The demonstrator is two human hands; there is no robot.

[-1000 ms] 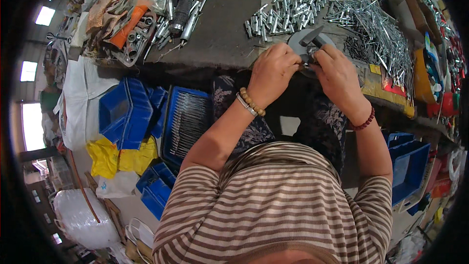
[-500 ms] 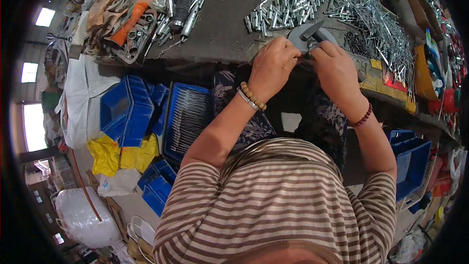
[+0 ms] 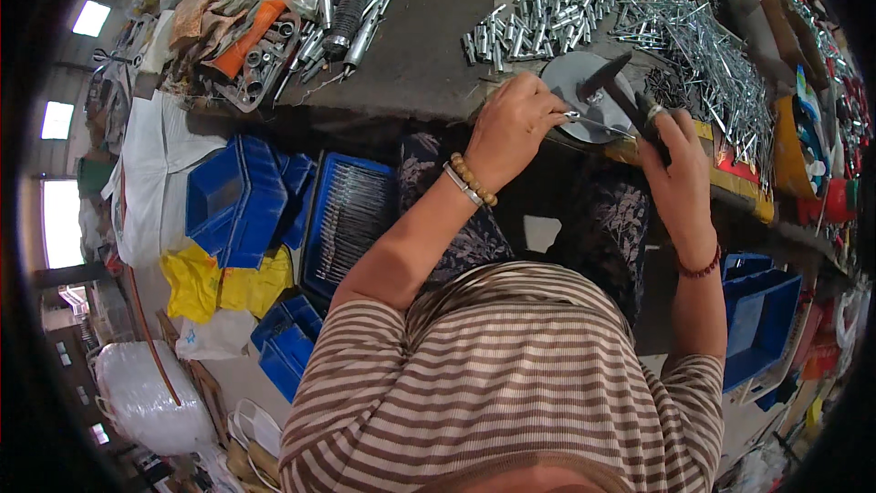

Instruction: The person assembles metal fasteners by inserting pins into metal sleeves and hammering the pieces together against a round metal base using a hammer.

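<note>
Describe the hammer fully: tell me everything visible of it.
The hammer is dark, with a narrow, metal-looking head set crosswise on its handle. The right hand grips the handle, hiding part of it. The hammer slants, head toward the person's left, over the round grey plate; whether head and plate touch is unclear.

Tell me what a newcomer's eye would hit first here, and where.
Probably the shiny heap of short metal pieces on the bench, with thin rods spread to its right. Next, the dark hammer in the right hand, its head over a round grey plate. Bright blue bins at middle left come third.
</note>
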